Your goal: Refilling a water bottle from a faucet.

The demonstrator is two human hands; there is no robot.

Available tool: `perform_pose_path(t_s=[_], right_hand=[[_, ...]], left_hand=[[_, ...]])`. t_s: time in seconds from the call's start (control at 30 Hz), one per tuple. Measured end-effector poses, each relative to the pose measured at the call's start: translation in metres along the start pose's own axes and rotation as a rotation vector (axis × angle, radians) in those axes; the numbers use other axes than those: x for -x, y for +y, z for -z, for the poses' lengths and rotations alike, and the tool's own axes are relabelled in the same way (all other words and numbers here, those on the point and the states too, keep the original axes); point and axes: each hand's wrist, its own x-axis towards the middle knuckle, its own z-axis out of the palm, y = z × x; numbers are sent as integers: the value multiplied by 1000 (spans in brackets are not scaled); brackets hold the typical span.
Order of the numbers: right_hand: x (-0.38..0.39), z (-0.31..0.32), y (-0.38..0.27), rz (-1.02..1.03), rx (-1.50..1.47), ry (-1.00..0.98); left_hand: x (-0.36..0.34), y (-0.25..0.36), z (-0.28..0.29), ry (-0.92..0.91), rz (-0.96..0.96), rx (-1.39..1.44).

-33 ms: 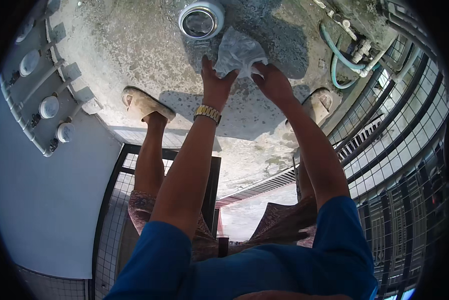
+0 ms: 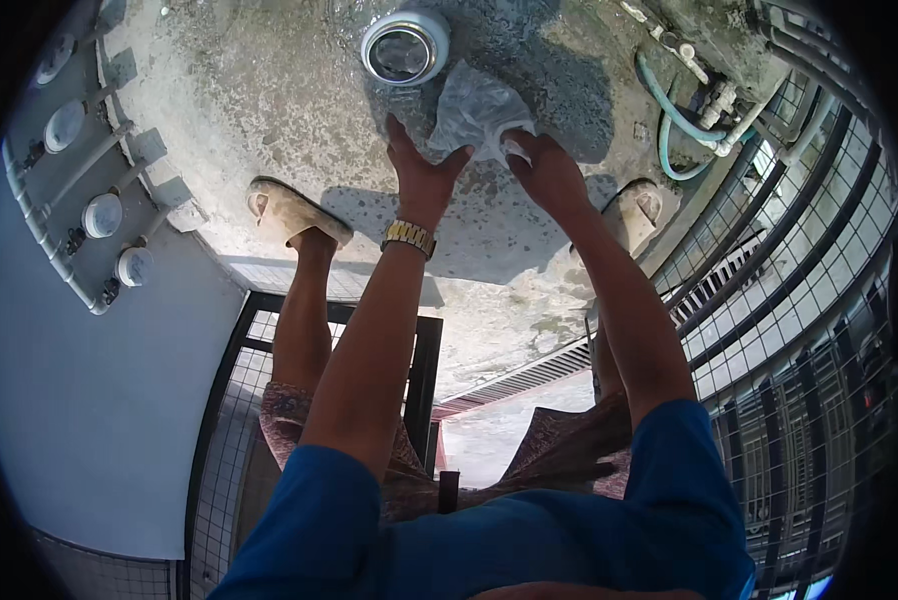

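A clear, crumpled plastic bag [image 2: 477,105] lies on the concrete just past my hands. My right hand [image 2: 547,172] pinches the bag's near right edge between thumb and fingers. To the left of the bag, my left hand [image 2: 424,175] is spread, thumb and index finger wide apart, its thumb tip close to the bag's near edge. A gold-toned watch [image 2: 409,236] circles my left wrist. Beyond the bag, slightly left, stands a round white container [image 2: 430,21] with a shiny metal-rimmed opening; what is inside cannot be made out.
My sandalled feet [image 2: 299,212] stand wide apart on the worn concrete floor [image 2: 269,100]. At the right are a green hose [image 2: 669,105], white pipes [image 2: 697,65] and a wire-mesh railing [image 2: 769,290]. Pipes with round white caps [image 2: 102,215] run along the left wall.
My left hand has shifted slightly left, away from the bag, with its fingers spread wider. My right hand keeps its pinch on the bag.
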Motion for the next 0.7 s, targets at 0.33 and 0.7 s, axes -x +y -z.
perform_pose_path(t_s=[0.33,0.7], right_hand=[[36,123,-99,-207,-1673,-54],[-83,93,-80,-397,-1217,39]], left_hand=[[-91,84,71,-41,-579,-41],[-142,113,69,-196,-657,141]])
